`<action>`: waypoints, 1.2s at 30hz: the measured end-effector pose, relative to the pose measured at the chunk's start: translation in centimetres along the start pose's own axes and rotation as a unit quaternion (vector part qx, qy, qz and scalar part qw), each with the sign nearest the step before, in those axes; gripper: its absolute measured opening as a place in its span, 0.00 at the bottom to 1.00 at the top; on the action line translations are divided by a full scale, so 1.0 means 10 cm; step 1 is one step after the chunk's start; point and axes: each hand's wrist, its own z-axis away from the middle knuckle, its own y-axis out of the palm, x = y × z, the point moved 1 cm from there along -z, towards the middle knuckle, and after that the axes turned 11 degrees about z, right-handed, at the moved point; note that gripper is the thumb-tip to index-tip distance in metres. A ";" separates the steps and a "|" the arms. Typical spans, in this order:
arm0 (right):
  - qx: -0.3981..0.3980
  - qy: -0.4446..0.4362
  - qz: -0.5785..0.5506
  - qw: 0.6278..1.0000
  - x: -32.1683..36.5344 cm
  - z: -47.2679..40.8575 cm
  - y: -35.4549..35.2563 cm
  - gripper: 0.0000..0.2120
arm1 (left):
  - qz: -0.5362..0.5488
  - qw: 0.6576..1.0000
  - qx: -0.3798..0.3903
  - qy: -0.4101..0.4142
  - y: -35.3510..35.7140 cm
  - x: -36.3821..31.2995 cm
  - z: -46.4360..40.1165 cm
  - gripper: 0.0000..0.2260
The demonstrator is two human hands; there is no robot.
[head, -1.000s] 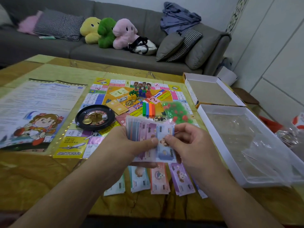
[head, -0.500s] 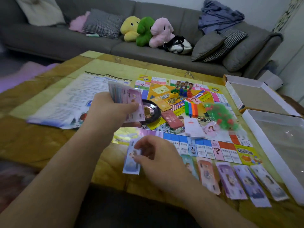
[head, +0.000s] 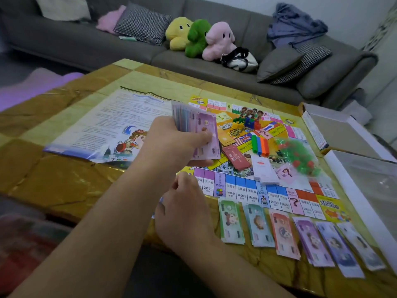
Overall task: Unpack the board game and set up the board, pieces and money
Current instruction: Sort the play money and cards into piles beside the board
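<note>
The left hand (head: 171, 138) grips a fanned stack of thin paper banknotes (head: 196, 130) above the glossy printed game board (head: 253, 186), which reads "2000", while the right hand's (head: 184, 211) curled fingers (head: 180, 181) press a barely visible note on the near tabletop (head: 64, 186).

The game board (head: 279, 190) lies flat on the worktop (head: 53, 186), with the instruction sheet (head: 120, 123) just to its left. On the board sit a bag of small pieces (head: 298, 155), a card stack (head: 263, 169) and a cluster of tokens (head: 247, 122). Six money piles (head: 285, 233) lie in a row along the board's near edge. The open box halves (head: 348, 143) stand to the right. A sofa (head: 214, 67) runs behind the worktop.
</note>
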 end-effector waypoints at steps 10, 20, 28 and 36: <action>-0.016 0.194 -0.256 0.947 -0.27 0.09 -0.22 0.08 | 0.045 0.999 0.002 -0.018 0.09 0.07 0.01 0.13; -0.041 0.156 -0.578 0.800 -1.54 0.50 -1.17 0.15 | 0.032 0.988 0.137 -0.065 0.56 0.27 0.19 0.11; -0.128 0.196 -0.495 0.836 -1.86 0.77 -1.25 0.07 | 0.018 0.963 0.235 -0.130 1.04 0.50 0.39 0.12; -0.159 0.240 -0.453 0.844 -2.17 0.88 -1.29 0.05 | 0.102 0.954 0.211 -0.188 1.28 0.61 0.44 0.15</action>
